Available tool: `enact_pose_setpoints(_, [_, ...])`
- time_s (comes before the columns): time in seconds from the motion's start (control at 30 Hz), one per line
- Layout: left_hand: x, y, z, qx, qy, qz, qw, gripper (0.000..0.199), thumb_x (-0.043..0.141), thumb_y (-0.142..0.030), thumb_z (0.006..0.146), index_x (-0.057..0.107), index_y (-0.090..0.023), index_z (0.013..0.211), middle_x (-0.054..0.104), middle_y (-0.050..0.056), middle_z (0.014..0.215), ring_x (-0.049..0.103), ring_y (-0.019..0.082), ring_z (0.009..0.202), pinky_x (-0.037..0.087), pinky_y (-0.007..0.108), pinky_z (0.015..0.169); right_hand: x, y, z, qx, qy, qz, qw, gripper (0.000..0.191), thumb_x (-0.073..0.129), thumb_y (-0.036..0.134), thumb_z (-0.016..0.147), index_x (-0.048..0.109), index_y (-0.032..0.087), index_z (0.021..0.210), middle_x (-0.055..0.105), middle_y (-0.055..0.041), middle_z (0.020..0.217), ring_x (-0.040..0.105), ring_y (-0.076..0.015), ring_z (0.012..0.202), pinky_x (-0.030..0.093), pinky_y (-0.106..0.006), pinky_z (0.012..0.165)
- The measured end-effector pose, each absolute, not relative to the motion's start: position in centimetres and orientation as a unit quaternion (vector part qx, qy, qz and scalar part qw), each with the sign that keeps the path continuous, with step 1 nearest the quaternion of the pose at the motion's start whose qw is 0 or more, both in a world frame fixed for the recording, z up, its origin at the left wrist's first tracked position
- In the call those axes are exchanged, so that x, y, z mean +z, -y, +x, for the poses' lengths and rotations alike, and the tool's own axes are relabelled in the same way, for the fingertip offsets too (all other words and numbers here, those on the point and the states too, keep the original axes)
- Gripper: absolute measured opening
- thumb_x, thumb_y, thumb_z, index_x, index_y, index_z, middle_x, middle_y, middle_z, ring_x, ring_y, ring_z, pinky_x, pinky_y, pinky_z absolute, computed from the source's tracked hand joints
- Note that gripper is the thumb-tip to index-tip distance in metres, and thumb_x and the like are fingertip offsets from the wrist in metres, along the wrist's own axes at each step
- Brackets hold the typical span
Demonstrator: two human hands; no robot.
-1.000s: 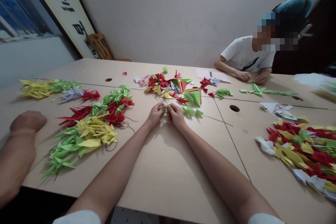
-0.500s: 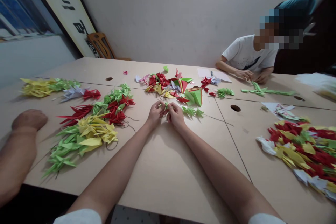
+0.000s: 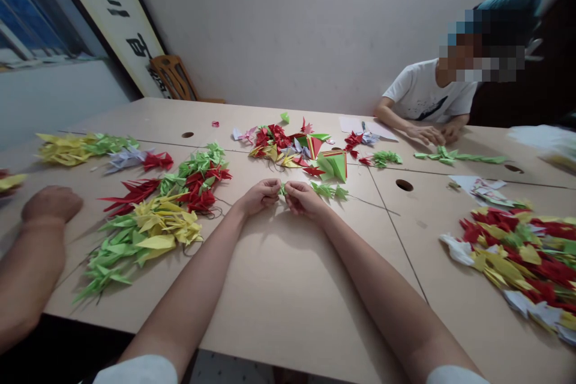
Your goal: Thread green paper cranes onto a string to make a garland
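The one head-worn camera looked forward and down from the person's seat at the table's near edge, close above the left hand (image 3: 258, 198) and right hand (image 3: 305, 200), its wide view spreading across the tabletop (image 3: 288, 294) to the far wall (image 3: 288, 24).

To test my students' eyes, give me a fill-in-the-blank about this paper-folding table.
The person's left hand and right hand pinch a small folded paper piece coloured ____ between them.
Beyond the right hand, the tabletop has a round ____ cut through it.
Across the table, a co-worker wears a ____ T-shirt.

Missing words: green; hole; white.
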State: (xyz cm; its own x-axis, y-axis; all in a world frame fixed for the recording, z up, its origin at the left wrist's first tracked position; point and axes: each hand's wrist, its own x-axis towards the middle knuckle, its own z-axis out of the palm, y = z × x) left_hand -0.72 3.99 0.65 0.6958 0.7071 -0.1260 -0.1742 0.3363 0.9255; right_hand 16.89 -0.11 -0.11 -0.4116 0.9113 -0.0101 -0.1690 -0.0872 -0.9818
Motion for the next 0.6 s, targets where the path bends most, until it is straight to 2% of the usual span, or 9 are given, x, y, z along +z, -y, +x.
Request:
enact_pose_setpoints(0.17, [0.7,-4.0,-0.7,0.262,-0.259,0.475,0.799,0.035,0.080,-0.029,0.062,0.049,-0.017,0.072,0.025,-0.010,0.051,0.018,0.001,0.038,0.010,0.014,0.037,-0.2,-0.1,17.3,0.681,0.511,-0.324,0.412,0.038,0.067,0.053,0.077,0.049,0.019,0.077,0.047,0.0087,0.049,0.039,-0.0058,0.032,0.024,-0.017,0.029])
enact_pose_setpoints(0.4, [0.2,-2.8,2.0,0.448,-0.281,0.457,0.715,0.041,0.079,-0.042,0.066,0.047,-0.017,0.072,0.026,-0.012,0.046,0.017,0.001,0.036,0.009,0.014,0.035,-0.7,-0.4,15.4,0.608,0.439,-0.361,0.554,0.049,0.071,0.061,0.068,0.043,0.021,0.073,0.046,0.0106,0.043,0.035,-0.0054,0.026,0.015,-0.017,0.025])
enact_pose_setpoints(0.6, [0.0,-2.3,3.1,0.529,-0.315,0.476,0.629,0.045,0.079,-0.049,0.064,0.049,-0.016,0.068,0.032,-0.010,0.046,0.021,0.001,0.036,0.011,0.014,0.036,-0.9,-0.3,14.4,0.610,0.407,-0.350,0.583,0.052,0.072,0.064,0.064,0.043,0.022,0.075,0.047,0.0111,0.044,0.038,-0.0059,0.027,0.017,-0.016,0.026])
